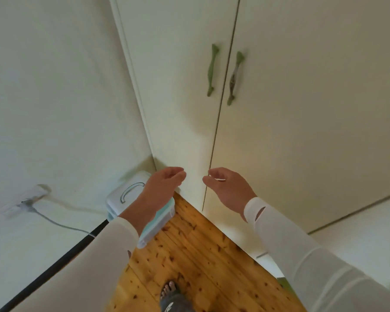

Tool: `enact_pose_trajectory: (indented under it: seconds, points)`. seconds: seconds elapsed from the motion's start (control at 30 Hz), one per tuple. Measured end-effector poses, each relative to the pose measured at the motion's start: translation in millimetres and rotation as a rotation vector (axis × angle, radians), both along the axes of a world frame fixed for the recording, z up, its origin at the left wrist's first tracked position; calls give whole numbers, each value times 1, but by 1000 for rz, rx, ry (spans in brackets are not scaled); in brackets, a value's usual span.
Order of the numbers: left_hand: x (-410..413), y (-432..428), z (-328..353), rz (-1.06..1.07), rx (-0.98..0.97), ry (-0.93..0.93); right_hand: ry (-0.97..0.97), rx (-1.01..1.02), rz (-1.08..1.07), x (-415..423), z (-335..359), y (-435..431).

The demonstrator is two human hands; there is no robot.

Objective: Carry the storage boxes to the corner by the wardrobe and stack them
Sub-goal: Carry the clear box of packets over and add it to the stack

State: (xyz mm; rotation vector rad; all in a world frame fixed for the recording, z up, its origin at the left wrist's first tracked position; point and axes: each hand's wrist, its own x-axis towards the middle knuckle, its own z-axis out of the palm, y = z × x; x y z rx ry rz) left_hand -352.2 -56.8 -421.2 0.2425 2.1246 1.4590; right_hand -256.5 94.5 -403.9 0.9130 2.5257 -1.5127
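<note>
Pale blue-white storage boxes [125, 194] stand stacked in the floor corner between the wall and the wardrobe [279, 109]; the top lid has a curved handle. How many boxes are in the stack I cannot tell, as my left arm covers part of them. My left hand [163, 188] hangs above the boxes, fingers loosely curled, holding nothing. My right hand [226, 188] hovers in front of the wardrobe door, also loosely curled and empty. Both arms wear white sleeves.
The wardrobe's two cream doors are closed, with green handles [212, 70] up high. A wall socket [27, 200] with a grey cable sits low on the left wall. Wooden floor [189, 255] runs toward me, with my sandalled foot [172, 296] at the bottom.
</note>
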Motion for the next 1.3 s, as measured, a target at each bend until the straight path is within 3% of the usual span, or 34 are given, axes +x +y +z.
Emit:
enact_pose_trajectory:
  seconds: [0.17,0.33,0.73,1.3]
  points:
    - [30,39,34,-28,88,124,36,6,-104,47,23,13]
    - [49,64,57,-215,85,177,93,-12,-273,86,48,25]
    - [102,89,77,-601,123,167,137,16,-614,166,69,4]
    - [305,145,96,-1072,167,153,171,102,-1096,381,81,-15]
